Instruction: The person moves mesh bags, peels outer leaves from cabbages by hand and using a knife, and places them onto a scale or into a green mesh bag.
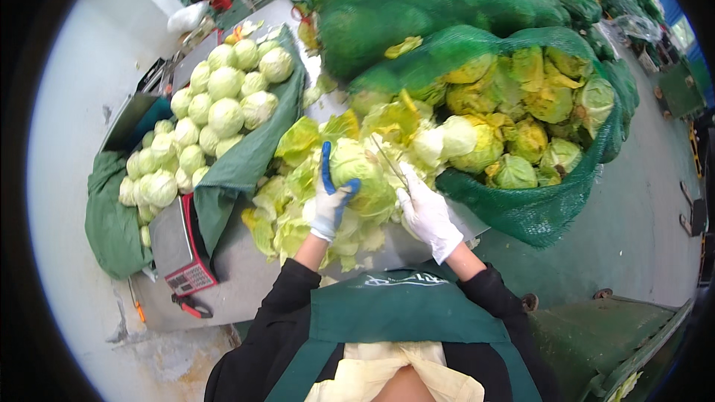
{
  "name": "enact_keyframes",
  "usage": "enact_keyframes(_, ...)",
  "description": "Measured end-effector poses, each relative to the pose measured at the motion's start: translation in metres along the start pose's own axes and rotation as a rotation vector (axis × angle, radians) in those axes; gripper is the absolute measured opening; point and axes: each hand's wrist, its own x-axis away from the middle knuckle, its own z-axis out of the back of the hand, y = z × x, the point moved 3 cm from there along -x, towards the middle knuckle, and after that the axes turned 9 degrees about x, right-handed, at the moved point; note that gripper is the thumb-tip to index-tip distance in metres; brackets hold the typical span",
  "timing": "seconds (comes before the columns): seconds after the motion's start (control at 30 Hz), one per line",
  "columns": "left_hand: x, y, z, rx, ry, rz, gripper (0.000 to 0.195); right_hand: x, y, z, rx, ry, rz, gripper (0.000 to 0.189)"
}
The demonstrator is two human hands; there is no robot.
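My left hand (330, 195), in a white glove with blue-coated fingers, grips the left side of a pale green cabbage (363, 176). In a thin white glove, my right hand (427, 209) holds a knife (389, 160) whose narrow blade points up and left, close to the cabbage's right side. Loose cabbage leaves (279, 218), green and yellowed, lie heaped under and around the cabbage on the metal table (246, 279). Just beyond my right hand, an open green mesh sack (519, 206) spills untrimmed cabbages (528, 142) with yellow outer leaves.
Trimmed cabbages (226, 117) fill a green cloth sack (254, 145) at left, beside a scale (181, 245) with a keypad. A red-handled tool (192, 307) lies by the table's front edge. Full mesh sacks (391, 17) stand behind. A green bin (603, 329) is at lower right.
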Motion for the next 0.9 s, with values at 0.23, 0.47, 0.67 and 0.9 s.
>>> enact_keyframes(0.23, 0.007, -0.035, 0.041, -0.790, 0.041, -0.154, 0.097, 0.008, -0.008, -0.064, 0.144, -0.334, -0.207, 0.028)
enact_keyframes(0.47, 0.008, -0.041, 0.033, -0.832, 0.059, -0.177, 0.089, 0.006, 0.011, -0.093, 0.267, -0.325, -0.302, 0.012)
enact_keyframes(0.67, 0.008, -0.046, 0.029, -0.803, 0.107, -0.155, 0.088, -0.012, 0.009, -0.104, 0.448, -0.267, -0.172, 0.015)
enact_keyframes(0.9, 0.014, -0.044, 0.044, 0.071, 0.047, -0.041, 0.083, -0.038, 0.055, -0.088, 0.129, -0.616, -0.323, 0.026)
